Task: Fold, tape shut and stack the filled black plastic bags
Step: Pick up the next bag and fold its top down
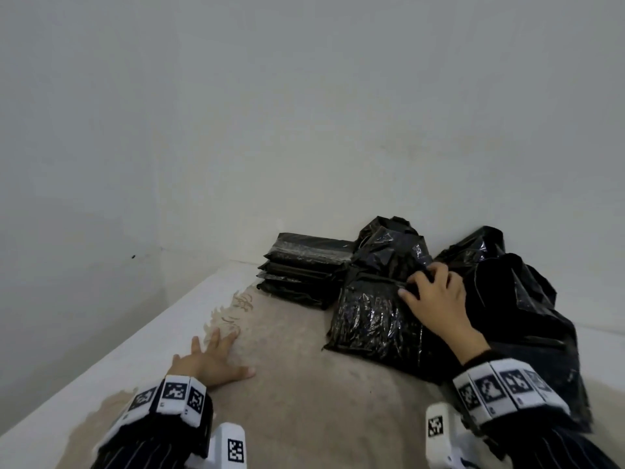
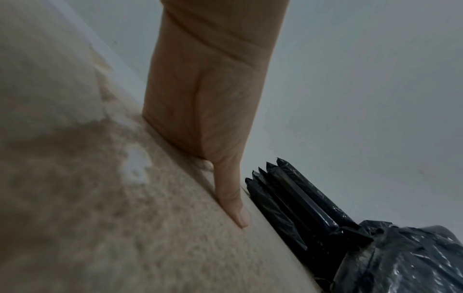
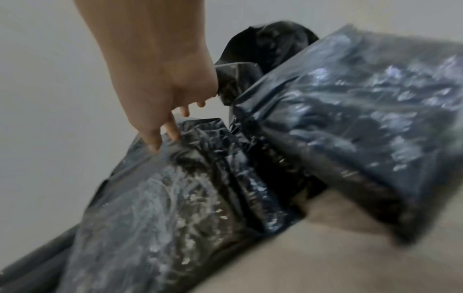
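A filled black plastic bag lies flat on the beige carpet, crinkled and shiny in the right wrist view. My right hand reaches over it, fingers curled round its far top edge, thumb on the plastic; its fingertips touch that edge. Behind it to the left, a stack of several folded flat bags sits against the wall, seen end-on in the left wrist view. My left hand rests flat on the carpet with spread fingers, well left of the bags, holding nothing.
More loose filled black bags crowd the right: one behind, one at the wall, a large one under my right forearm. The beige carpet ends in a pale strip on the left. Walls close the corner.
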